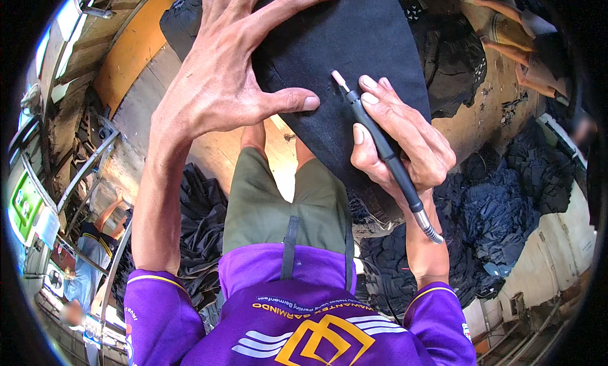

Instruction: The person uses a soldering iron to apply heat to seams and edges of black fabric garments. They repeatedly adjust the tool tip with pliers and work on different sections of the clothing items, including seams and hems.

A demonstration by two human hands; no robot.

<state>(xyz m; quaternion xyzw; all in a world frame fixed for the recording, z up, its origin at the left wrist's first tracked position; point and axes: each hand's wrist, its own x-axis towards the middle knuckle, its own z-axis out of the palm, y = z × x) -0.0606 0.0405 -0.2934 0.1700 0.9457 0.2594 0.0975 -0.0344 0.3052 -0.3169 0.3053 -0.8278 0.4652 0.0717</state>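
Observation:
A broad piece of black cloth (373, 33) lies in front of me, its rounded right edge curving down toward my lap. My left hand (221, 81) rests at its left side, fingers spread wide and thumb stretched across the cloth. In my right hand (411, 138) is a slim black rotary tool handpiece (383, 141), held like a pen. Its small pinkish tip (338, 78) points up and left, over the cloth; whether it touches the surface I cannot tell. A ribbed metal end (430, 230) of the handpiece shows beside my right wrist.
Heaps of crumpled dark cloth (487, 204) lie to the right, with another pile (199, 214) by my left forearm. Other people's bare limbs (525, 43) show at the upper right. Another person (95, 252) is at the lower left, near metal bars (88, 166).

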